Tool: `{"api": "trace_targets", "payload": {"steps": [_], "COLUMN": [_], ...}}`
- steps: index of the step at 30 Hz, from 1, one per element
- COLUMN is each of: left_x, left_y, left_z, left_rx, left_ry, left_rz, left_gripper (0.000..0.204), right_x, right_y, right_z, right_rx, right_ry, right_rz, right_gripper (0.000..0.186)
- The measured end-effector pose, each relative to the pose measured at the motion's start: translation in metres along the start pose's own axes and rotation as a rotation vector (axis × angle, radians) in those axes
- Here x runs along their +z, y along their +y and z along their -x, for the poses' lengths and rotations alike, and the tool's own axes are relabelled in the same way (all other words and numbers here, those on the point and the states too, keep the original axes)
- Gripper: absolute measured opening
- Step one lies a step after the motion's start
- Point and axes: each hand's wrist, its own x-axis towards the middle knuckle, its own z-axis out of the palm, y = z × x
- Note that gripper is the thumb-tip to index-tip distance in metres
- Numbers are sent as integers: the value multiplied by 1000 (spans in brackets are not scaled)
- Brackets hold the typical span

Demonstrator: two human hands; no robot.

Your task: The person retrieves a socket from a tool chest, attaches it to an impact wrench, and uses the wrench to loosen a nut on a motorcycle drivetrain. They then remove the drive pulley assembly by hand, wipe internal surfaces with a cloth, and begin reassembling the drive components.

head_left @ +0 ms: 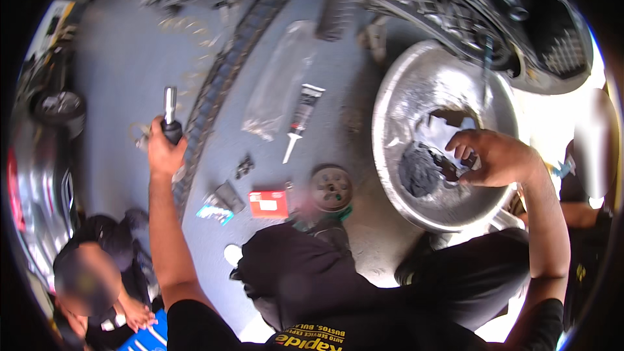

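Observation:
My left hand (167, 153) is raised at the left, closed round a black tool with a chrome socket end (170, 107) pointing away from me. On the right, my right hand (504, 158) reaches over a large round metal basin (390, 101). Its fingers are curved and apart, with no object visibly gripped. Under and beside those fingers lie a crumpled white cloth or paper (437, 133) and a dark grey rag (419, 170). Dark stains mark the basin's inside.
Between my hands, the floor holds a sealant tube (305, 114), plastic wrap (276, 84), a red box (268, 204), small dark parts (244, 166) and a round metal part with holes (331, 188). Vehicle parts (448, 6) overhang the basin. Another person (97, 273) sits at lower left.

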Motion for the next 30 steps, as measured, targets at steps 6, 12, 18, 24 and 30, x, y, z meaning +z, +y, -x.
{"api": "trace_targets", "payload": {"steps": [6,12,18,24,30], "left_x": [143,189,204,144,28], "left_y": [-85,-78,-110,-61,206], "left_z": [11,-6,-4,-48,11], "left_rx": [50,45,19,177,392], "left_ry": [-247,-227,-269,-527,-715], "left_rz": [-229,-321,-413,-208,14], "left_gripper": [68,71,73,52,39], "right_x": [31,174,282,329,316], "right_y": [68,145,151,165,211], "right_z": [145,225,218,201,199], "right_rx": [289,514,564,506,1075], "right_ry": [442,692,539,449,237], "right_rz": [-725,-1173,-1189,-1014,-1011], "right_gripper": [49,50,45,45,33]}}
